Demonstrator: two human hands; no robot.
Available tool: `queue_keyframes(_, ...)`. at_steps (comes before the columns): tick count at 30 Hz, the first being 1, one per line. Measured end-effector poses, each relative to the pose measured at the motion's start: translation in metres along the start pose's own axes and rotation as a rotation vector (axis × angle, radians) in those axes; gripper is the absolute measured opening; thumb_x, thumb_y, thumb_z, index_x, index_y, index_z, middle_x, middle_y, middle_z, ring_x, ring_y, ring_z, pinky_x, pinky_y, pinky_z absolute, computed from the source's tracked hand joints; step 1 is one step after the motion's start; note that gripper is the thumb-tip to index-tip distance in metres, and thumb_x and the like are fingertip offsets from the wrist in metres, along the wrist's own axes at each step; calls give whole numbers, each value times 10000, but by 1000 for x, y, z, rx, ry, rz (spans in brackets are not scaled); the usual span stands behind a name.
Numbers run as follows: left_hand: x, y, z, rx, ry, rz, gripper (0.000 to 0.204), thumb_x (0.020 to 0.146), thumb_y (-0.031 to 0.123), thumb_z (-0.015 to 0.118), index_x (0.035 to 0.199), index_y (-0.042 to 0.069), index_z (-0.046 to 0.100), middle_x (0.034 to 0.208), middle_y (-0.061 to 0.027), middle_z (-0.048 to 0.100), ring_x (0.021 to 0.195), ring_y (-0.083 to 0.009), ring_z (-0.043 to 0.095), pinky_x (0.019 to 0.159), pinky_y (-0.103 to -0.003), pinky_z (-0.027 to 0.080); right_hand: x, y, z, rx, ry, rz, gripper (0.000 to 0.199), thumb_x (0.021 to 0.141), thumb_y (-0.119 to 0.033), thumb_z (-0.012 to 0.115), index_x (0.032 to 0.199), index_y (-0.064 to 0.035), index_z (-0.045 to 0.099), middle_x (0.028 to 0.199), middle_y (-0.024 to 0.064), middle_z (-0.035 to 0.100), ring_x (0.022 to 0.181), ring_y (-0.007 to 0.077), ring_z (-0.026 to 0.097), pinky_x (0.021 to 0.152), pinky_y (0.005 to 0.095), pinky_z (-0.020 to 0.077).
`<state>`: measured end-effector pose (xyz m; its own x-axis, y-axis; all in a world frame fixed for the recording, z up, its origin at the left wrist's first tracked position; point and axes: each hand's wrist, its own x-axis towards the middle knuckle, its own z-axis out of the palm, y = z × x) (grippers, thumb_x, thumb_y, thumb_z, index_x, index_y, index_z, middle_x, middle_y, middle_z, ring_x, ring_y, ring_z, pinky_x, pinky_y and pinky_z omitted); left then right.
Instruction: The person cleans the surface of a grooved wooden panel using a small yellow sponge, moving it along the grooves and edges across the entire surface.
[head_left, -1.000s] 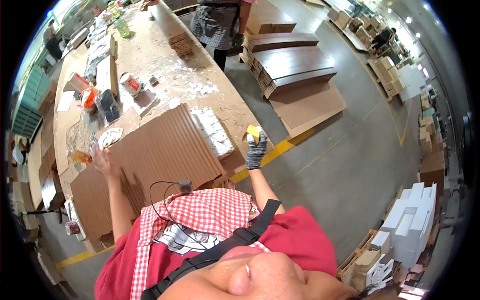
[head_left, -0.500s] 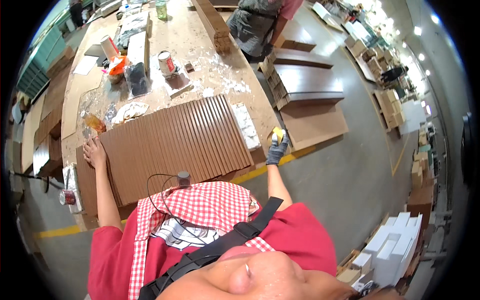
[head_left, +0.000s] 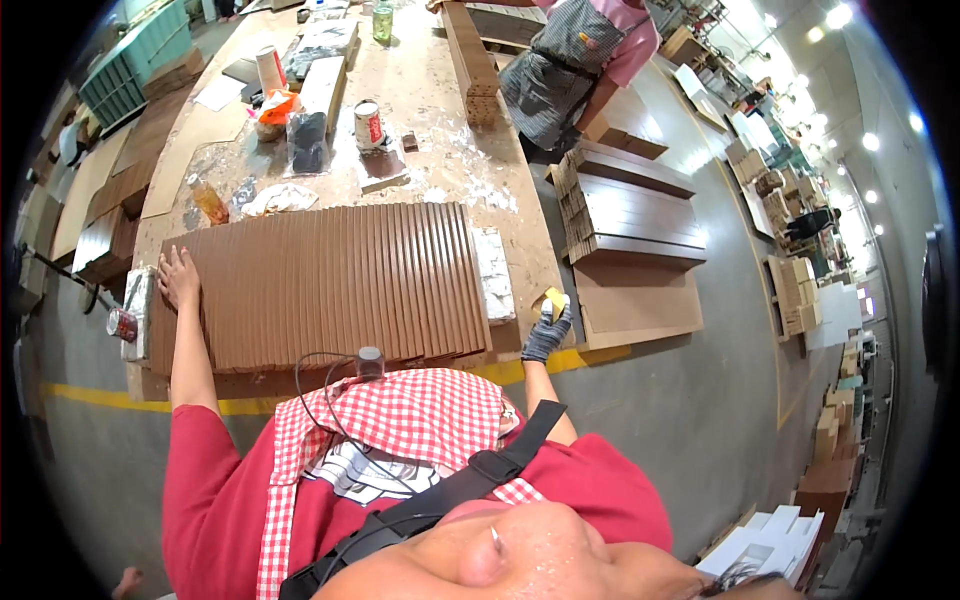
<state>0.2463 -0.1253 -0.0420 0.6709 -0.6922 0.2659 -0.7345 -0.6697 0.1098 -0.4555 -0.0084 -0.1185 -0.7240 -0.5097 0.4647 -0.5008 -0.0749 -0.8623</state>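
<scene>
A long row of brown boards (head_left: pixel 330 285) stands on edge, packed side by side, on the near end of the worktable. My bare left hand (head_left: pixel 180 278) lies on the row's left end, fingers stretched out over the board edges. To the right of the row, beside the table's right edge, is my right hand (head_left: pixel 547 332) in a grey glove with pale fingertips. Its fingers are closed on a small yellow pad (head_left: pixel 555 298), held apart from the boards. White wrapped blocks show at the row's right end (head_left: pixel 493 275) and left end (head_left: pixel 138 300).
Behind the boards lie a white rag (head_left: pixel 280 198), an amber bottle (head_left: pixel 208 200), a paper cup (head_left: pixel 368 125) and a dark bagged item (head_left: pixel 307 142). A co-worker in an apron (head_left: pixel 560 75) stands at the table's far right. Stacked brown panels (head_left: pixel 640 205) are on the right. A red can (head_left: pixel 122 323) sits at left.
The whole view has turned and shifted, so the table sits straighter. My left hand stays at the row's left end, and my right hand still holds the yellow pad near the table's right edge.
</scene>
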Motion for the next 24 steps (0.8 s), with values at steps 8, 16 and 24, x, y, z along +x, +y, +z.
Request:
queue_keyframes(8, 5, 6, 0, -21, -20, -5, 549, 935, 508, 252, 1383, 210, 364, 1451, -89, 287, 1347, -259, 236, 1093, -451, 162, -3, 0, 5, -6, -14, 28, 443, 876, -235, 609, 1204, 35, 482, 1162, 154, 533, 1058, 264, 514, 937, 351, 399)
queue_keyframes(16, 16, 4, 10, -35, -22, -6, 552, 933, 512, 251, 1378, 208, 372, 1448, -85, 295, 1345, -255, 239, 1094, -443, 163, -8, -5, 15, -13, -25, 17, 458, 879, -245, 606, 1213, 35, 467, 1165, 157, 524, 1068, 264, 508, 938, 351, 401)
queue_keyframes(24, 23, 3, 20, -25, -27, -5, 551, 934, 514, 249, 1372, 206, 380, 1442, -90, 302, 1342, -254, 244, 1092, -449, 162, -14, -5, 21, 3, -22, 27, 463, 883, -253, 599, 1219, 34, 460, 1164, 158, 522, 1064, 266, 512, 941, 343, 408)
